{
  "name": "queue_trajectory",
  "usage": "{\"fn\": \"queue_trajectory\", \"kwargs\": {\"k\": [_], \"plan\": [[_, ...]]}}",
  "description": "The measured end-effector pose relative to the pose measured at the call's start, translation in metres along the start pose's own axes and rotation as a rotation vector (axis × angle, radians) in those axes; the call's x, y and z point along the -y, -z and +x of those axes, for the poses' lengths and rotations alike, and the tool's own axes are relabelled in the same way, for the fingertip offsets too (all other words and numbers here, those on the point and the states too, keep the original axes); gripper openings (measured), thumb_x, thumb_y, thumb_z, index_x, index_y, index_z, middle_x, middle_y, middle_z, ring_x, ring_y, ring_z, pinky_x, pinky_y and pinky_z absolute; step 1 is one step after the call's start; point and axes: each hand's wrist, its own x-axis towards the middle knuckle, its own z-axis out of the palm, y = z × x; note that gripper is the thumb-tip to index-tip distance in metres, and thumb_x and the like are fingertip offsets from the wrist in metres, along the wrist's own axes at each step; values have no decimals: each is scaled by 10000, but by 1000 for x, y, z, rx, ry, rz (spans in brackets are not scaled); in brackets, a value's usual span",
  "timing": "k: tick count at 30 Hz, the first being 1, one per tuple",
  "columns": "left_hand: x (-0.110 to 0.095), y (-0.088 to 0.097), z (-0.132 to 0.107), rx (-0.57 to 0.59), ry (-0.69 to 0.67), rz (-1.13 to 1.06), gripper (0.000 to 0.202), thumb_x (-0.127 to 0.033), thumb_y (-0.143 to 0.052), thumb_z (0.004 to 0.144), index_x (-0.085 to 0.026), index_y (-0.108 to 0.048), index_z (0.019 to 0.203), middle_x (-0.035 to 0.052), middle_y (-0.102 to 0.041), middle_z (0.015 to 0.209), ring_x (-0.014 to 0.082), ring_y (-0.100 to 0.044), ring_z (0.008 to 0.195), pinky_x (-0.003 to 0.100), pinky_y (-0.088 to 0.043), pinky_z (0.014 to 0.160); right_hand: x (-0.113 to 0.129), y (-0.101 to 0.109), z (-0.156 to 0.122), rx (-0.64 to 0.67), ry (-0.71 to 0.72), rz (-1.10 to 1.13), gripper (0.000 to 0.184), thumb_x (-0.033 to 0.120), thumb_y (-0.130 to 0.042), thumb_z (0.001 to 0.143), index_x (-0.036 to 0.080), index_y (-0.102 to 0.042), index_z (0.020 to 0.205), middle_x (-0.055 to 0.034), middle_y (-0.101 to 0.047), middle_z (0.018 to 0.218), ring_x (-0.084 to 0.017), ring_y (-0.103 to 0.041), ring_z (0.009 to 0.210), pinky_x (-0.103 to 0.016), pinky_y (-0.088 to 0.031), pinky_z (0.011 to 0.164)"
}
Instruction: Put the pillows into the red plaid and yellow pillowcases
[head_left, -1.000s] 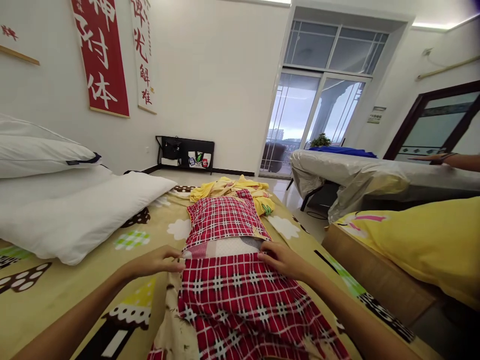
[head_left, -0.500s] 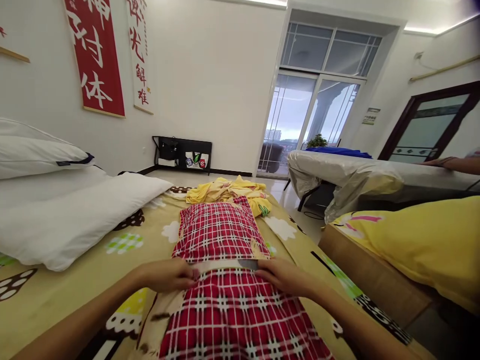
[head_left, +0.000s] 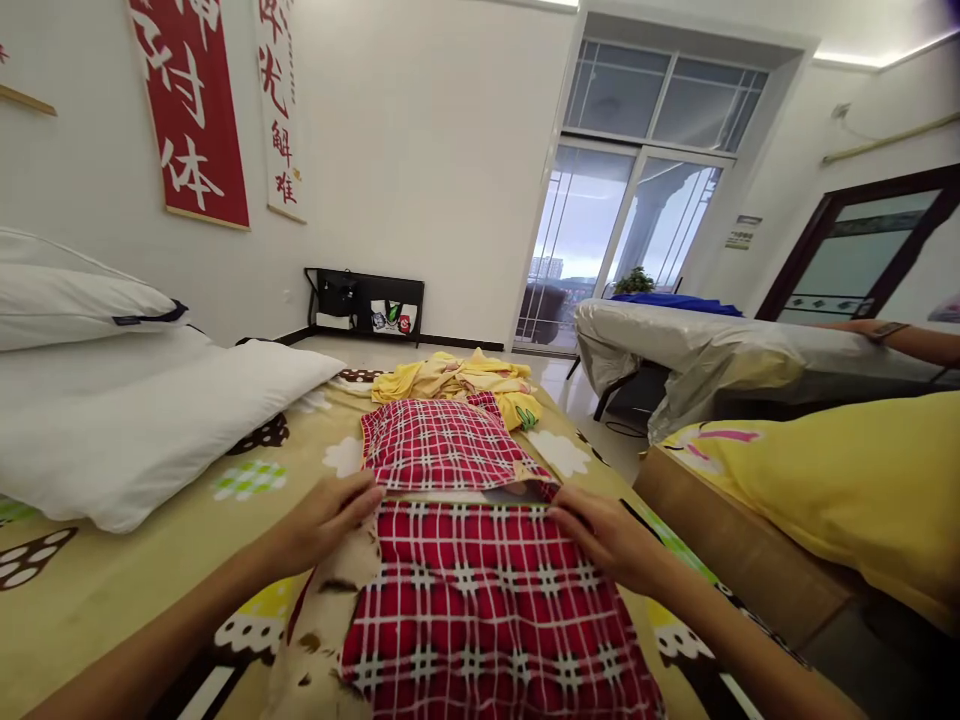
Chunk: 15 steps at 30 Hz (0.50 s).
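A red plaid pillowcase point(head_left: 487, 590) lies lengthwise on the patterned bed sheet point(head_left: 187, 555), with an opening across its middle where a pale band shows between two fabric edges. My left hand point(head_left: 334, 515) pinches the left end of that opening. At its right end, my right hand point(head_left: 604, 530) grips the edge, fingers closed on the cloth. The far plaid part lies flat beyond my hands, and the near part spreads toward me, slightly wrinkled. Whatever is inside the pillowcase is mostly hidden. A beige worn cloth strip point(head_left: 322, 630) sticks out along its left side.
White pillows point(head_left: 172, 420) lie at the left. Crumpled yellow cloth point(head_left: 457, 380) sits beyond the pillowcase. To the right, a yellow pillow point(head_left: 840, 480) rests on a cardboard box point(head_left: 742, 540). Behind it stands a plastic-covered table point(head_left: 697, 335), with another person's hand point(head_left: 862, 328) on it.
My hands have moved apart and slightly away from me, stretching the opening wider and flatter. The near plaid part has shifted a little right. The other person's hand reaches further left.
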Motion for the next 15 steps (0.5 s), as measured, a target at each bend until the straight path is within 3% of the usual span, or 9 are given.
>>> {"fn": "queue_trajectory", "kwargs": {"k": [2, 3, 5, 8, 9, 12, 13, 15], "plan": [[-4, 6, 0, -222, -16, -53, 417, -515, -304, 916, -204, -386, 652, -36, -435, 614, 126, -414, 588, 243, -333, 576, -1, 5, 4, -137, -1, 38, 345, 446, -324, 963, 202, -526, 826, -64, -610, 797, -181, -558, 735, -303, -431, 691], [-1, 4, -1, -284, -4, -63, 412, -512, -314, 913, -203, -389, 652, -38, -427, 609, 125, -406, 585, 245, -330, 577, -1, 2, 6, -141, 1, 45, 343, 447, -331, 958, 197, -538, 847, -76, -613, 821, -191, -561, 762, -319, -439, 717], [13, -7, -6, -223, 42, -71, 408, -515, -358, 895, -194, -431, 654, -33, -448, 611, 129, -419, 593, 250, -336, 587, -5, -10, 7, -4, 15, 86, 349, 454, -347, 948, 192, -563, 864, -88, -623, 864, -205, -566, 800, -347, -454, 750], [46, -18, -24, 37, 109, -142, 417, -534, -430, 859, -183, -507, 647, -15, -513, 624, 146, -469, 620, 255, -368, 604, -16, -19, -1, 199, -23, 281, 351, 496, -409, 918, 198, -587, 866, -69, -639, 879, -204, -579, 811, -348, -476, 757], [57, -15, -30, 20, 136, -178, 423, -545, -438, 848, -184, -531, 647, -5, -541, 642, 157, -495, 646, 261, -389, 626, -21, -18, -5, 194, -58, 371, 358, 514, -426, 907, 199, -593, 884, -65, -644, 892, -205, -586, 831, -347, -479, 776], [79, 4, -42, -260, 315, -276, 462, -618, -459, 779, -191, -563, 639, 34, -614, 689, 201, -568, 720, 290, -436, 667, -35, -9, -11, 16, -235, 555, 434, 598, -464, 855, 196, -606, 937, -79, -652, 956, -230, -596, 922, -370, -472, 853], [83, 9, -42, -301, 430, -313, 488, -660, -469, 736, -191, -567, 649, 46, -631, 694, 217, -591, 711, 299, -444, 635, -37, -9, -10, -36, -329, 602, 481, 638, -473, 827, 193, -609, 953, -90, -652, 975, -244, -599, 933, -390, -476, 858], [82, 10, -38, -255, 648, -368, 558, -729, -470, 673, -183, -582, 703, 63, -645, 675, 241, -620, 637, 304, -436, 526, -33, -19, -2, -62, -514, 733, 578, 705, -458, 785, 189, -612, 994, -110, -655, 983, -269, -614, 910, -441, -500, 819]]}}
